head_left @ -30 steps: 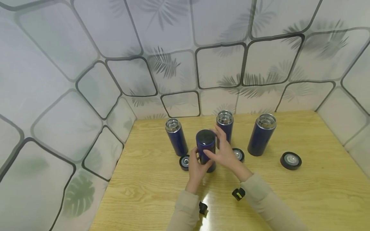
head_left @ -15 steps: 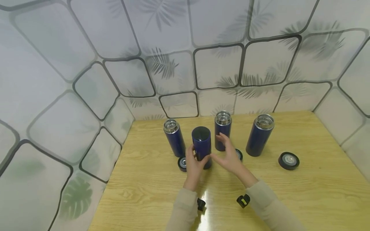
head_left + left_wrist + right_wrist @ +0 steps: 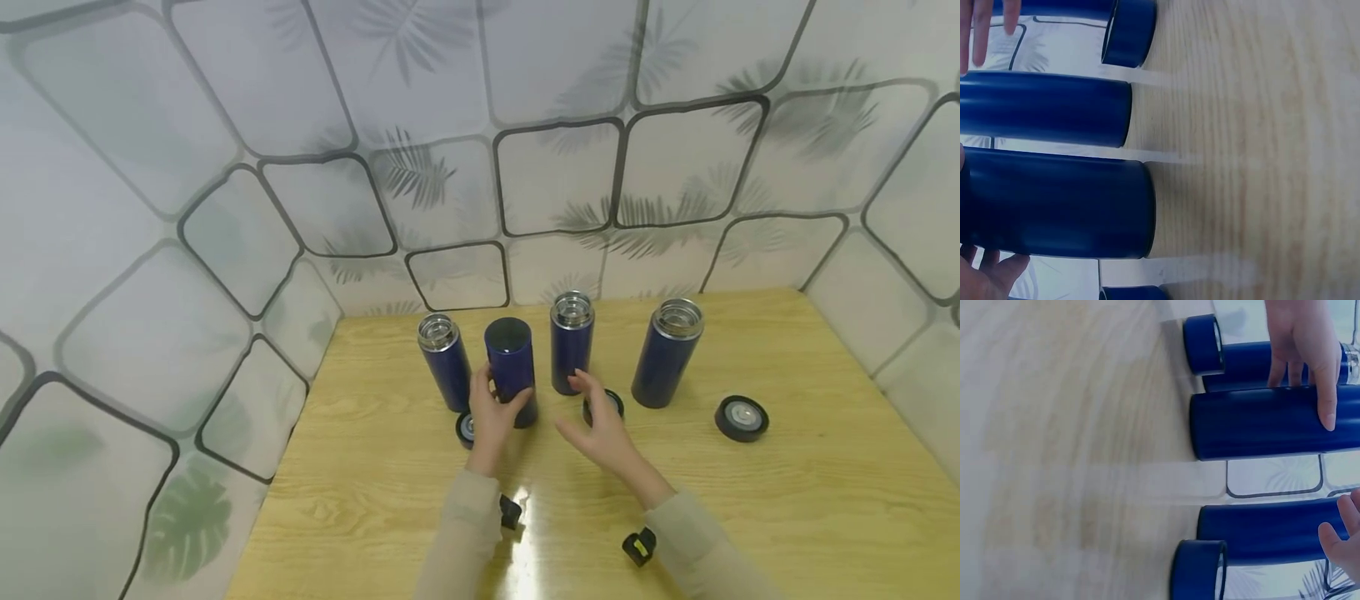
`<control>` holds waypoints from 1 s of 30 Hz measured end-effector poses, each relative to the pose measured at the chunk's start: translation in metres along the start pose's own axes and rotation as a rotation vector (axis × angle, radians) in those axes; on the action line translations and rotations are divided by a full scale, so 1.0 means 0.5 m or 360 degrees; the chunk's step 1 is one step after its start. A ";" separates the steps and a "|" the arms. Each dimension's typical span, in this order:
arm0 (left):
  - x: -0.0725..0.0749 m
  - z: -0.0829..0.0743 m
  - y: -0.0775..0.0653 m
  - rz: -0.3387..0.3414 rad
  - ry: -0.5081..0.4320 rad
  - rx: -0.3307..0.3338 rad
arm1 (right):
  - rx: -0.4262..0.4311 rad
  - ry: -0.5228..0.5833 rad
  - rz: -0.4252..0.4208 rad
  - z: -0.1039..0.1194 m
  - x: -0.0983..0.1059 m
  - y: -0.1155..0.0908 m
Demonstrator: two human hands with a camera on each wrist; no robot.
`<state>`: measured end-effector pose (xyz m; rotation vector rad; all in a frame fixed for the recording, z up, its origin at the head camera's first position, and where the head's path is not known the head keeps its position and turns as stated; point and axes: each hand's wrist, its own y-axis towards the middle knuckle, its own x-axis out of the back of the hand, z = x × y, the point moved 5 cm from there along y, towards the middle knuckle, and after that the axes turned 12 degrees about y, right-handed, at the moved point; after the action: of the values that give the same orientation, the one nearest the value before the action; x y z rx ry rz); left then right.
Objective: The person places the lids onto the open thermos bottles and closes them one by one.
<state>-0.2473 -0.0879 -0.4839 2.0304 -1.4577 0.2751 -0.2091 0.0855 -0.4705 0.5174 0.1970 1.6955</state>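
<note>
A dark blue thermos flask [image 3: 512, 367] with its black-topped lid on stands upright on the table, and my left hand [image 3: 489, 421] grips its lower part from the left, thumb in front. In the right wrist view the thumb of the left hand [image 3: 1313, 344] lies along the flask's side. My right hand [image 3: 606, 437] holds nothing; its fingers are spread and loosely bent. It is apart from the gripped flask, nearest to a black lid [image 3: 617, 403] lying upside down in front of an open blue flask [image 3: 572, 350].
Another uncapped flask [image 3: 448, 367] stands at the left, with a lid [image 3: 464, 427] in front of it, partly behind the left hand. At the right stand a third open flask [image 3: 666, 363] and its nearby lid [image 3: 742, 418]. A patterned wall [image 3: 450, 275] borders the wooden table [image 3: 360, 467].
My right hand has let go of the capped flask and drawn away to the right. My left hand has shifted that flask back and slightly left, between two open flasks.
</note>
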 end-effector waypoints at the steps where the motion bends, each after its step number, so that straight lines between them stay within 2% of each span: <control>1: -0.001 0.001 0.003 0.0003 0.0010 0.0008 | -0.0007 -0.0004 0.0000 -0.006 0.000 -0.004; 12: -0.013 0.020 0.043 -0.0050 0.0024 0.0015 | -0.0099 0.0060 -0.0023 -0.032 0.010 -0.035; 23: -0.027 0.026 0.069 -0.0035 -0.0055 0.0040 | -0.0026 -0.0051 -0.0054 -0.039 0.019 -0.053; 26: -0.031 0.027 0.076 -0.0030 -0.0055 0.0040 | 0.0016 -0.0068 -0.0073 -0.029 0.021 -0.054; 30: -0.035 0.027 0.083 -0.0016 -0.0051 0.0051 | 0.0057 -0.0052 -0.0091 0.012 0.024 -0.052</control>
<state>-0.2938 -0.0905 -0.4884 2.0758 -1.4708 0.2644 -0.1846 0.1013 -0.4730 0.5610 0.2169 1.6292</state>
